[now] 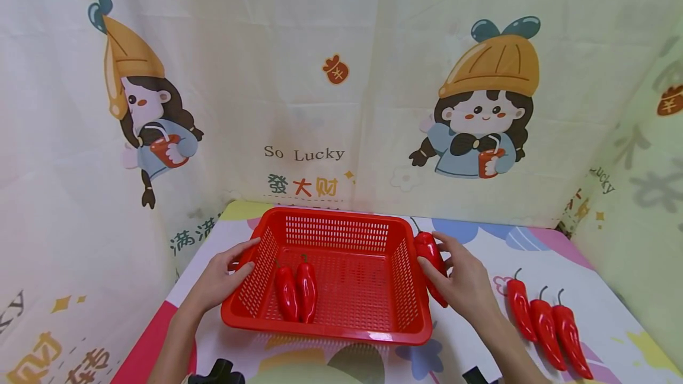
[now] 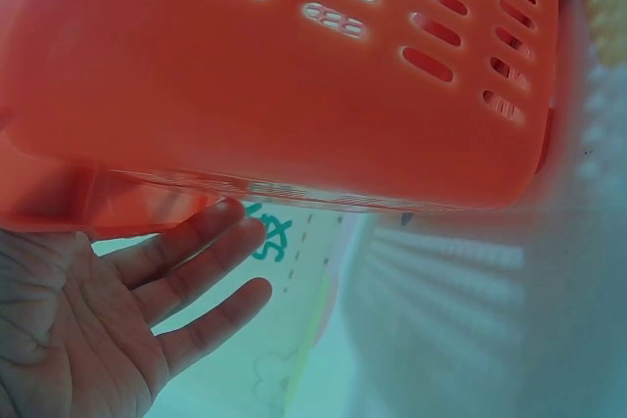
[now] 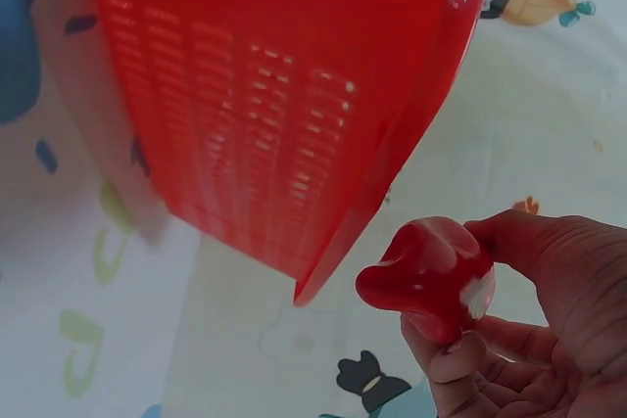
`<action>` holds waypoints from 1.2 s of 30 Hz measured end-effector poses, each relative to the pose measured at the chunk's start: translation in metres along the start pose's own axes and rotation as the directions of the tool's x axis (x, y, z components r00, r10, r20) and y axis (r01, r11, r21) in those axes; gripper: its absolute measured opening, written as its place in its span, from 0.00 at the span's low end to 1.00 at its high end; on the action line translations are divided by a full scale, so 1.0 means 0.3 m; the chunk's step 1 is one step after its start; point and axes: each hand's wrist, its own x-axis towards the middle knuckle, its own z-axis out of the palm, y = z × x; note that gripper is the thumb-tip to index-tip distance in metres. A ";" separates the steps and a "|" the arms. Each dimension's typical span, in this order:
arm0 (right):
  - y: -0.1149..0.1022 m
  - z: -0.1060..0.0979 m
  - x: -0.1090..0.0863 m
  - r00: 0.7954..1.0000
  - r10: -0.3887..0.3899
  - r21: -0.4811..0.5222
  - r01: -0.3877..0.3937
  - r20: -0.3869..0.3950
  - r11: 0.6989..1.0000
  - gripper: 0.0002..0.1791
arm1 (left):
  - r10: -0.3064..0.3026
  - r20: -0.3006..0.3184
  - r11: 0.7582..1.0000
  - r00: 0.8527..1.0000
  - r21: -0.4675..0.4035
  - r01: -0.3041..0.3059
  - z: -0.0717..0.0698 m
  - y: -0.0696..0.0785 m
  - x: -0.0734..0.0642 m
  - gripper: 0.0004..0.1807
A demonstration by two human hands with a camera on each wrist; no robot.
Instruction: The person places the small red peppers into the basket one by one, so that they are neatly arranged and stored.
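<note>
A red plastic basket (image 1: 352,289) with slotted walls stands in front of me. Two glossy red chili peppers (image 1: 287,296) lie side by side in its left part, stems pointing away. At the basket's left rim is my left hand (image 1: 217,278); its fingers are extended, the fingertips right at the rim, as the left wrist view also shows. My right hand (image 1: 465,280) pinches another red chili pepper (image 1: 428,249) between thumb and fingers just outside the right rim. In the right wrist view this held pepper (image 3: 431,276) points its tip toward the camera.
Three more red chili peppers (image 1: 545,328) lie in a row on the patterned tabletop (image 1: 475,242) at the right. Printed cloth (image 1: 384,76) hangs behind the table and along both sides. Black objects (image 1: 217,372) show at the bottom edge of the head view.
</note>
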 end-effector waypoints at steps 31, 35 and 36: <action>-0.149 0.130 0.024 0.991 -0.107 0.107 0.099 0.076 0.989 0.38 | -0.007 -0.003 1.000 1.000 -0.004 0.007 -0.002 0.010 -0.007 0.32; -0.159 0.149 0.026 0.990 -0.109 0.120 0.097 0.094 0.988 0.39 | -0.014 -0.004 1.000 1.000 -0.005 0.014 -0.005 0.012 -0.005 0.32; -0.162 0.154 0.027 0.989 -0.111 0.127 0.098 0.097 0.987 0.39 | -0.015 -0.003 1.000 1.000 -0.003 0.015 -0.006 0.012 -0.004 0.32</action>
